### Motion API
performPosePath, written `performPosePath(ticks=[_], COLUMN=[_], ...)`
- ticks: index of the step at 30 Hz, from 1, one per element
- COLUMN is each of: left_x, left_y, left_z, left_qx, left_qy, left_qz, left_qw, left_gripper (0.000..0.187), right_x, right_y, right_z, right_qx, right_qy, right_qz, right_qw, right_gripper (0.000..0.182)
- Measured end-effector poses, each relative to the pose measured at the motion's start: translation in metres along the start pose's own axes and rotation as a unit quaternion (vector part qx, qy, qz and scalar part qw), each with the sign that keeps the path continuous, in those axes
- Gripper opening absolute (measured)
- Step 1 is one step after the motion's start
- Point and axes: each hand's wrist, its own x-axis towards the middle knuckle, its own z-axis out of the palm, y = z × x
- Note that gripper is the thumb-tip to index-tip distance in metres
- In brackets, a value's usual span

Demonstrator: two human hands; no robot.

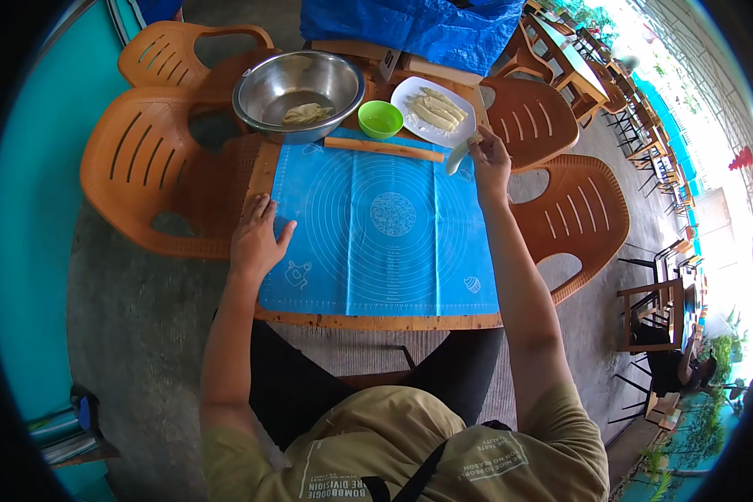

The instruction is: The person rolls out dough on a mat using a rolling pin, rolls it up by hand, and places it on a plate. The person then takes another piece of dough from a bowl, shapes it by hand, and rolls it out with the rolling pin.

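Note:
My right hand (490, 154) is raised over the right edge of the blue baking mat (326, 243), pinching a pale, elongated piece that looks like a peeled banana (457, 157). Close beyond it, a white plate (405, 90) carries several similar pale, long pieces (437, 109). My left hand (258, 237) lies at the mat's left edge, fingers flat and thumb apart, holding nothing. Across the far end of the mat lies a wooden rolling pin (383, 150). What looks like peel (307, 114) sits inside the large steel bowl (258, 107).
A small green bowl (381, 119) stands between the steel bowl and the plate. Blue plastic sheeting (410, 33) covers something at the table's far end. Orange plastic chairs (155, 167) flank both sides of the wooden table (376, 321). Another person (682, 368) is far off at right.

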Motion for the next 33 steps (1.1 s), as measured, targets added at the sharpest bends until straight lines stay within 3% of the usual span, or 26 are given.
performPosePath(ticks=[6,11,19,22,24,27,29,31,33], left_x=[-0.001,-0.002,-0.003,-0.002,-0.002,-0.002,-0.003,-0.002,-0.003], left_y=[-0.004,-0.002,-0.002,-0.002,-0.001,-0.001,-0.001,0.0,0.0], left_z=[0.008,0.005,0.001,0.0,0.0,0.001,0.001,0.001,0.002], left_qx=[0.023,0.019,-0.001,0.002,0.002,0.013,0.003,-0.007,0.002], left_qy=[0.042,0.035,0.014,0.013,0.019,0.019,0.02,0.025,0.03], left_qz=[0.028,0.032,0.025,0.033,0.04,0.046,0.047,0.05,0.047], left_qw=[0.998,0.999,1.0,0.999,0.999,0.999,0.999,0.998,0.998], left_gripper=[0.069,0.069,0.072,0.072,0.072,0.071,0.071,0.072,0.071], right_x=[0.039,0.08,0.125,0.13,0.122,0.105,0.096,0.093,0.091], right_y=[-0.004,0.006,0.036,0.043,0.052,0.072,0.091,0.104,0.111], right_z=[0.001,0.027,0.095,0.117,0.118,0.111,0.098,0.08,0.069], right_qx=[-0.095,-0.095,-0.088,-0.007,0.164,0.195,0.18,0.038,0.004], right_qy=[0.008,0.003,0.015,0.023,0.031,0.087,0.099,0.038,0.02], right_qz=[-0.028,-0.047,0.015,0.04,0.14,0.192,0.186,0.133,0.119], right_qw=[0.995,0.994,0.996,0.999,0.976,0.958,0.961,0.99,0.993], right_gripper=[0.041,0.042,0.044,0.043,0.043,0.034,0.033,0.036,0.037])
